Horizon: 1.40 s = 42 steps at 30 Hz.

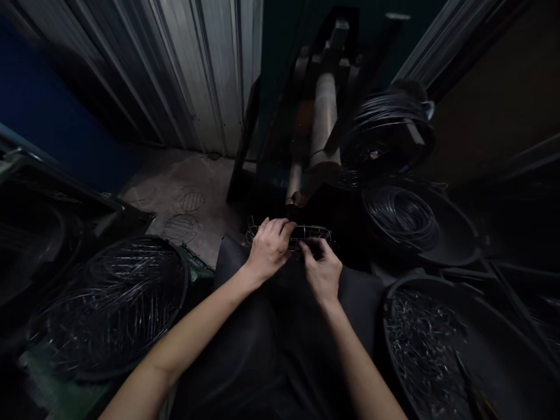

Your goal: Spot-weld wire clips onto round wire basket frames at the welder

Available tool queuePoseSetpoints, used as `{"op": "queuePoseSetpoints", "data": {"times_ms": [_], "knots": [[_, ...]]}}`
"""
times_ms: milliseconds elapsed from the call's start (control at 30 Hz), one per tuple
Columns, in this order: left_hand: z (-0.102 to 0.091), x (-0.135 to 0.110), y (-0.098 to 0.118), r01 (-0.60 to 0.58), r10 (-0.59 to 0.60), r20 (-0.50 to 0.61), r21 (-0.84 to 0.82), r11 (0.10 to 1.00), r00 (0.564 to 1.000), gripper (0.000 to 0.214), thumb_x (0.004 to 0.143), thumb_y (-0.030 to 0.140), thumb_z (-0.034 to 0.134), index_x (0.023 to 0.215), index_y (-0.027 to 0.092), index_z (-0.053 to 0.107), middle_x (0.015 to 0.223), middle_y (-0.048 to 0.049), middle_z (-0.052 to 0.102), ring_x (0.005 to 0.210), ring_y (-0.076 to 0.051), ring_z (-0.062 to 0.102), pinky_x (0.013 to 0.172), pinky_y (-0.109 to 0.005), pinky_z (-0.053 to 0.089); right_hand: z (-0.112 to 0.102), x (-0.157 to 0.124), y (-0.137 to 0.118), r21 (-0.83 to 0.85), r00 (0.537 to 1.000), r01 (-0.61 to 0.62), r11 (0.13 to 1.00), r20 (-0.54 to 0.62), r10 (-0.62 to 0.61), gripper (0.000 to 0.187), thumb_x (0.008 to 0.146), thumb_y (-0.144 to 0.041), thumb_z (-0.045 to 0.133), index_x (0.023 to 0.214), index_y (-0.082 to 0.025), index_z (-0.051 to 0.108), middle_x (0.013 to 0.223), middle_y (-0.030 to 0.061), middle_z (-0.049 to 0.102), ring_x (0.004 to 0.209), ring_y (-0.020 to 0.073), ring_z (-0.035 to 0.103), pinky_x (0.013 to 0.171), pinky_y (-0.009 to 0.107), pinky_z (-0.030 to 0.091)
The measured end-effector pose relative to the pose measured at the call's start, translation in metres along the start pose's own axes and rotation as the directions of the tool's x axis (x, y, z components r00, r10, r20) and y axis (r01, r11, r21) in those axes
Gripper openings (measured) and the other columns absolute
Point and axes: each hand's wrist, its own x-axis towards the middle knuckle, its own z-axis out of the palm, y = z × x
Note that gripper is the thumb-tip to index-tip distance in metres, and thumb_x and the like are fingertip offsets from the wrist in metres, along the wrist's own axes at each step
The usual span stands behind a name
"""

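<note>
A small wire basket or frame (324,233) lies across my lap, just below the machine's lower rod (294,186). My left hand (271,242) is closed around its left part, the fingers curled over the wires. Against its right part, my right hand (321,265) has thumb and fingers pinched together at the near rim. Whether a smaller piece is held between those right fingertips is too dark to tell. Part of the frame is hidden behind both hands.
Left of me stands a basin of wire pieces (118,303). At right are a tub of small bent wire pieces (424,344) and a wire coil (400,216). A wire spool (385,128) hangs beside the machine's thick cylinder (324,116). Round wire grids (181,227) lie on the floor.
</note>
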Motion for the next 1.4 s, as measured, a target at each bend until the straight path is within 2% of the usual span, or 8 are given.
{"op": "queuePoseSetpoints", "data": {"times_ms": [133, 233, 533, 933, 1233, 1400], "knots": [[-0.001, 0.003, -0.003, 0.013, -0.013, -0.028, -0.026, 1.000, 1.000, 0.048, 0.071, 0.012, 0.058, 0.117, 0.014, 0.046, 0.117, -0.0107, 0.058, 0.111, -0.024, 0.054, 0.106, -0.044, 0.037, 0.011, -0.004, 0.005, -0.046, 0.980, 0.166, 0.985, -0.102, -0.170, 0.023, 0.082, -0.039, 0.058, 0.083, -0.017, 0.066, 0.080, 0.0030, 0.070, 0.068, 0.0136, 0.063, 0.063, 0.022, 0.046], [-0.002, 0.005, -0.004, 0.009, -0.011, -0.052, -0.040, 0.999, 0.999, 0.048, 0.070, 0.012, 0.059, 0.117, 0.015, 0.046, 0.116, -0.0106, 0.058, 0.111, -0.024, 0.054, 0.105, -0.045, 0.038, 0.017, -0.003, 0.007, -0.050, 0.966, 0.209, 0.977, -0.147, -0.214, 0.024, 0.083, -0.039, 0.057, 0.083, -0.017, 0.066, 0.078, 0.0030, 0.070, 0.067, 0.0131, 0.064, 0.062, 0.021, 0.047], [-0.005, 0.013, -0.012, -0.030, 0.023, -0.119, -0.059, 0.998, 0.993, 0.050, 0.069, 0.010, 0.059, 0.117, 0.016, 0.045, 0.116, -0.0101, 0.058, 0.112, -0.024, 0.054, 0.107, -0.046, 0.036, 0.022, 0.009, 0.004, -0.007, 0.970, 0.182, 0.983, -0.162, -0.180, 0.027, 0.082, -0.043, 0.058, 0.083, -0.018, 0.067, 0.077, 0.0025, 0.070, 0.067, 0.0133, 0.064, 0.061, 0.021, 0.047], [-0.006, 0.025, -0.017, -0.063, 0.047, -0.185, -0.080, 0.995, 0.982, 0.046, 0.070, 0.013, 0.062, 0.114, 0.015, 0.046, 0.116, -0.0106, 0.058, 0.113, -0.024, 0.053, 0.108, -0.046, 0.035, 0.027, 0.019, 0.002, 0.036, 0.952, 0.239, 0.970, -0.205, -0.227, 0.022, 0.083, -0.040, 0.058, 0.084, -0.019, 0.066, 0.078, 0.0017, 0.069, 0.069, 0.0130, 0.063, 0.068, 0.022, 0.048], [-0.003, 0.031, -0.024, -0.075, 0.052, -0.209, -0.106, 0.992, 0.977, 0.043, 0.071, 0.013, 0.060, 0.111, 0.017, 0.046, 0.117, -0.0111, 0.058, 0.112, -0.024, 0.055, 0.106, -0.047, 0.037, 0.032, 0.029, 0.005, 0.009, 0.942, 0.265, 0.964, -0.217, -0.257, 0.024, 0.083, -0.041, 0.058, 0.084, -0.018, 0.065, 0.078, 0.0021, 0.069, 0.069, 0.0133, 0.063, 0.068, 0.023, 0.048], [0.000, 0.031, -0.027, -0.090, 0.068, -0.214, -0.097, 0.991, 0.974, 0.043, 0.070, 0.013, 0.059, 0.110, 0.019, 0.044, 0.114, -0.0084, 0.059, 0.110, -0.021, 0.056, 0.105, -0.045, 0.038, 0.034, 0.026, 0.005, -0.029, 0.948, 0.234, 0.972, -0.214, -0.235, 0.027, 0.084, -0.043, 0.055, 0.085, -0.018, 0.064, 0.078, 0.0035, 0.068, 0.068, 0.0148, 0.063, 0.065, 0.025, 0.048]]}}
